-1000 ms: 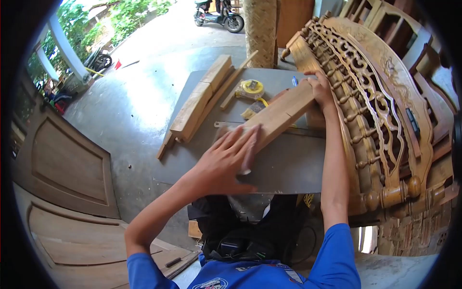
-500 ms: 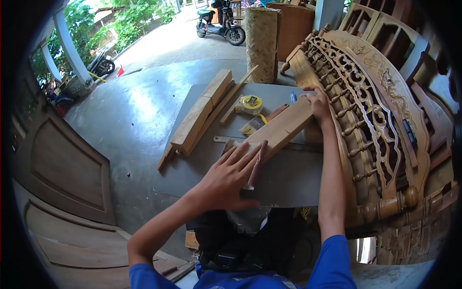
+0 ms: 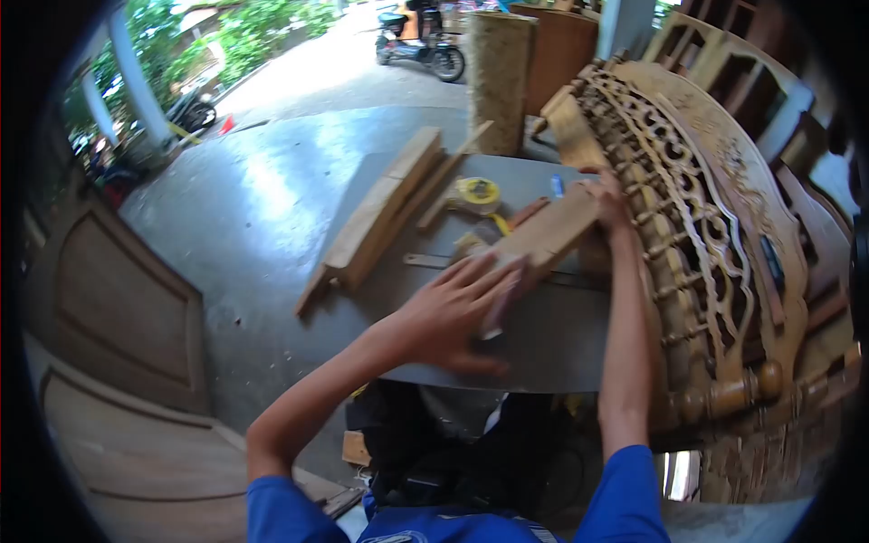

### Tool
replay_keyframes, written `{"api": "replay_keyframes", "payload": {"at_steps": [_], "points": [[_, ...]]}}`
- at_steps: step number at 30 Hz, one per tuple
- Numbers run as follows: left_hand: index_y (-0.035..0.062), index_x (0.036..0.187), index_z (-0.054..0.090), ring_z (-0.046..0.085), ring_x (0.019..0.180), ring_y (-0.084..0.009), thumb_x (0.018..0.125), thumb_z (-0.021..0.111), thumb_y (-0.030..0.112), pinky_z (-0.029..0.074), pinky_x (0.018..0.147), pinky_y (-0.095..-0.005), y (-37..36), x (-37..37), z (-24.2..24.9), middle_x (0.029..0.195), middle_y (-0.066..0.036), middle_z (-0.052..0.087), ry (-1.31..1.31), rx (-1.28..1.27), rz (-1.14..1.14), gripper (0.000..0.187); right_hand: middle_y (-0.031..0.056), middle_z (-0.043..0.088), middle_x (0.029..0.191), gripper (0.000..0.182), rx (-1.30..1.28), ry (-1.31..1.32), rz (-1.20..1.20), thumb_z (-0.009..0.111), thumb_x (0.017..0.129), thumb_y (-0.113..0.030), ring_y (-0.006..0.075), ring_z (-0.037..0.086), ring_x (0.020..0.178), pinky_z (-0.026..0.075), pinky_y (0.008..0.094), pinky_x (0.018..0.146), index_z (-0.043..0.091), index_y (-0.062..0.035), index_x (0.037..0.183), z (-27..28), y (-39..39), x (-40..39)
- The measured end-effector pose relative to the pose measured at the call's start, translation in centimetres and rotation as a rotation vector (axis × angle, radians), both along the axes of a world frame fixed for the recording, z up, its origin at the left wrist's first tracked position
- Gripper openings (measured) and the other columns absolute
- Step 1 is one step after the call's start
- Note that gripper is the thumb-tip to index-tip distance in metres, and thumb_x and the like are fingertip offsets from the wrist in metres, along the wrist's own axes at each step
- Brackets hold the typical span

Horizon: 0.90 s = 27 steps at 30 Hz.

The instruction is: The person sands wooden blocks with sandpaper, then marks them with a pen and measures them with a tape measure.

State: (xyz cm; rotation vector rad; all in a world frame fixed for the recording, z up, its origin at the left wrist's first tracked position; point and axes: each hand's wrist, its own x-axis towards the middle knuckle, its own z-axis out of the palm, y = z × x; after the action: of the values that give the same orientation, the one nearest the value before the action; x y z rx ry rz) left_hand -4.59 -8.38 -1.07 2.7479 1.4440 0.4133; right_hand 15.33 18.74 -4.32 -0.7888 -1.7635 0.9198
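Observation:
A squared wooden block point(image 3: 554, 233) lies slantwise over the grey table point(image 3: 543, 353), its far end up to the right. My right hand point(image 3: 610, 201) is closed around that far end. Over the near end lies my left hand point(image 3: 451, 312), fingers stretched forward and thumb apart, pressing a folded sheet of sandpaper point(image 3: 509, 294) that wraps the block's edges. Part of the sandpaper and the block's near end are hidden under this hand. A brush point(image 3: 471, 242) sits just beyond the fingers, and a metal ruler point(image 3: 424, 261) passes beneath the block.
Long wooden pieces point(image 3: 385, 204) lie on the table's left, near a yellow tape measure point(image 3: 478, 191). A carved wooden headboard point(image 3: 697, 208) leans close along the right side. Wooden panels point(image 3: 127, 308) stand at the left, and a rolled woven mat point(image 3: 498, 86) stands behind the table.
My left hand has slid up and to the right along the block with the sandpaper. My right hand keeps its hold on the far end. The view has shifted slightly.

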Motion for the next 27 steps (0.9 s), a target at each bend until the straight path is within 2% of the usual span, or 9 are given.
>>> {"api": "replay_keyframes", "payload": {"at_steps": [1,5,6,8,12,16,20,23,27], "points": [[0.0001,0.141,0.011,0.018,0.134,-0.0401,0.068,0.059,0.067,0.015,0.11,-0.0459,-3.0,-0.7,0.8,0.147,-0.018,0.016,0.029,-0.076,0.025,0.111,0.0101,0.06,0.086,0.028,0.21,-0.028,-0.087,0.049,0.073,-0.014,0.0182,0.057,0.085,0.044,0.0283,0.079,0.057,-0.0014,0.097,0.3,-0.8,-0.3],[-0.0013,0.141,0.012,0.022,0.132,-0.0401,0.067,0.059,0.068,0.018,0.109,-0.0441,-3.1,-0.2,2.3,0.147,-0.017,0.018,0.078,-0.13,0.054,0.112,0.0119,0.06,0.086,0.025,-0.113,0.022,-0.058,0.047,0.074,-0.011,0.0188,0.058,0.083,0.045,0.0276,0.077,0.058,-0.0014,0.096,0.0,-1.1,0.0],[0.002,0.142,0.007,0.017,0.134,-0.0397,0.068,0.056,0.071,0.014,0.111,-0.0453,-1.1,0.3,1.9,0.147,-0.018,0.015,0.036,-0.151,0.059,0.113,0.0124,0.061,0.087,0.025,-0.165,0.036,-0.038,0.047,0.075,-0.01,0.0189,0.058,0.083,0.045,0.0275,0.077,0.058,-0.0013,0.095,0.7,-1.3,-0.6],[0.0011,0.142,0.006,0.014,0.135,-0.0377,0.07,0.053,0.071,0.013,0.111,-0.0449,4.9,1.5,0.9,0.147,-0.019,0.015,-0.001,-0.042,0.008,0.112,0.0128,0.061,0.087,0.024,-0.104,0.053,-0.028,0.046,0.075,-0.009,0.0185,0.058,0.082,0.045,0.0273,0.077,0.058,-0.0012,0.095,0.6,-1.0,-0.8],[-0.0025,0.141,0.008,0.012,0.136,-0.0354,0.071,0.045,0.076,0.011,0.111,-0.0438,13.2,4.1,0.9,0.145,-0.023,0.015,-0.198,-0.12,0.031,0.112,0.0119,0.062,0.088,0.024,-0.04,0.128,-0.031,0.046,0.076,-0.007,0.0173,0.059,0.081,0.046,0.0272,0.076,0.057,-0.0023,0.097,0.5,-0.8,-0.1],[-0.0048,0.14,0.007,0.014,0.135,-0.0384,0.069,0.047,0.077,0.013,0.111,-0.0456,7.9,2.6,0.4,0.145,-0.023,0.015,-0.031,0.012,-0.016,0.115,0.0112,0.062,0.083,0.024,-0.26,0.201,0.045,0.045,0.077,-0.007,0.0157,0.059,0.077,0.046,0.0265,0.074,0.055,-0.003,0.099,0.8,-1.5,-0.1],[-0.0074,0.139,0.011,0.018,0.132,-0.0447,0.068,0.054,0.073,0.016,0.109,-0.0495,-3.7,-1.0,1.1,0.145,-0.023,0.017,0.082,-0.084,0.016,0.115,0.0096,0.062,0.081,0.024,-0.111,0.126,-0.022,0.046,0.077,-0.008,0.0145,0.058,0.075,0.045,0.0258,0.07,0.056,-0.004,0.098,0.7,-1.4,-0.2],[-0.0073,0.139,0.009,0.019,0.132,-0.0446,0.067,0.056,0.072,0.016,0.109,-0.049,-4.1,-0.7,1.6,0.145,-0.023,0.017,0.101,-0.095,0.042,0.117,0.0088,0.061,0.08,0.024,-0.1,0.023,-0.04,0.047,0.077,-0.008,0.0143,0.058,0.075,0.045,0.0252,0.071,0.056,-0.0039,0.099,-0.1,-0.4,0.0],[-0.0083,0.138,0.011,0.016,0.133,-0.0418,0.07,0.053,0.071,0.015,0.11,-0.0464,7.5,1.7,-0.2,0.144,-0.025,0.017,-0.077,-0.002,-0.026,0.112,0.007,0.059,0.081,0.025,-0.033,0.106,-0.015,0.048,0.077,-0.009,0.014,0.056,0.073,0.045,0.026,0.071,0.057,-0.0015,0.099,0.9,-1.9,-0.3]]}}
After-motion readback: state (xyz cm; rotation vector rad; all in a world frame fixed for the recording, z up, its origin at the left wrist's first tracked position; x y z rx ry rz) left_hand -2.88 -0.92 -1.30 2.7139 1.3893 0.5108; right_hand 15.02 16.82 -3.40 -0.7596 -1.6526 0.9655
